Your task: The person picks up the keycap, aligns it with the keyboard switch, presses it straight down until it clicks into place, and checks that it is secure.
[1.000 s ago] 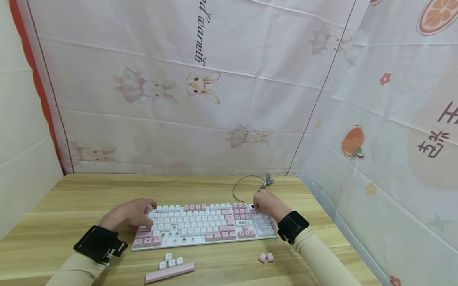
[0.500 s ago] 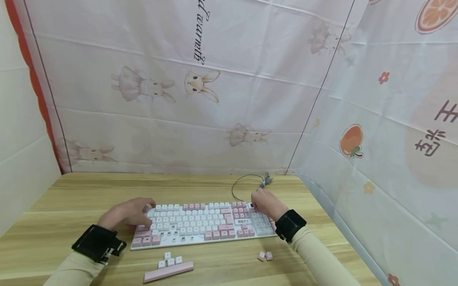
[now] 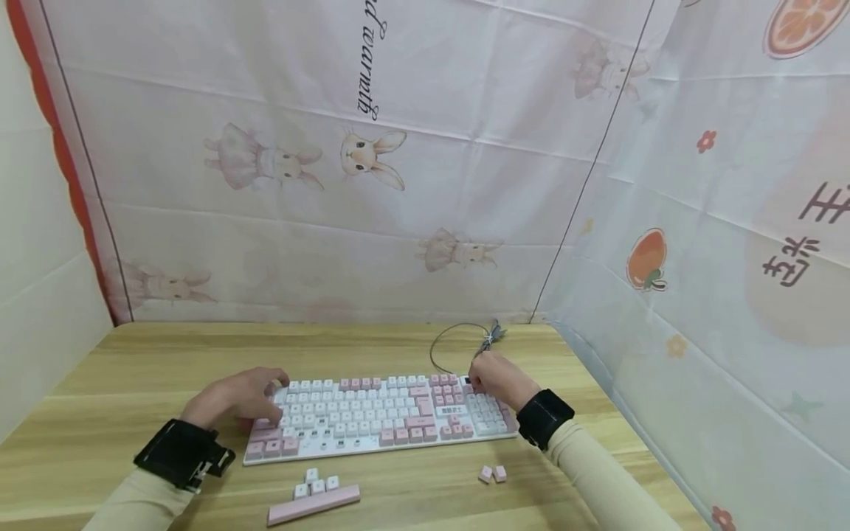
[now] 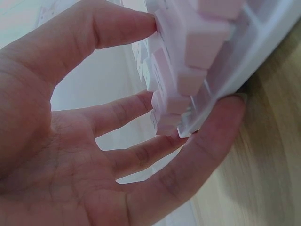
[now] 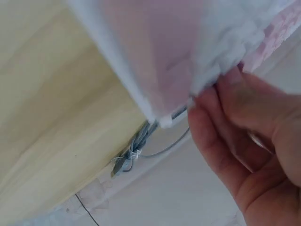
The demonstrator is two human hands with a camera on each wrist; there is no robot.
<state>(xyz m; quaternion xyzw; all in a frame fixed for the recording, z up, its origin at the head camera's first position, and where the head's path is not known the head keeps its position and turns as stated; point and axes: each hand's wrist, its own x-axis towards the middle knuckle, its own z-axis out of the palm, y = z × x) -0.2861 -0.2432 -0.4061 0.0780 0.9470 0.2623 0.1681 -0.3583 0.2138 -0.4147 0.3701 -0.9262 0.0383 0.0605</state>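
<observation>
A white and pink keyboard [image 3: 372,413] lies on the wooden table, with bare switches showing in its lower left rows. My left hand [image 3: 242,394] holds its left end. In the left wrist view the thumb [image 4: 127,26] presses on the pink keycaps while other fingers reach round the edge. At the upper right, above the number pad, my right hand [image 3: 499,377] has thumb and fingertips pinched together on a keycap, which the fingers hide. A dark gap shows beside those fingertips.
In front of the keyboard lie several loose white keycaps [image 3: 317,486] and a long pink spacebar [image 3: 313,505]. Two pink keycaps [image 3: 493,474] lie further right. The tied cable [image 3: 493,337] is behind the keyboard. Fabric-covered walls [image 3: 398,280] border the table.
My right wrist has shifted slightly right over the last half second, its fingertips staying at the same spot. The left hand and keyboard have stayed in place.
</observation>
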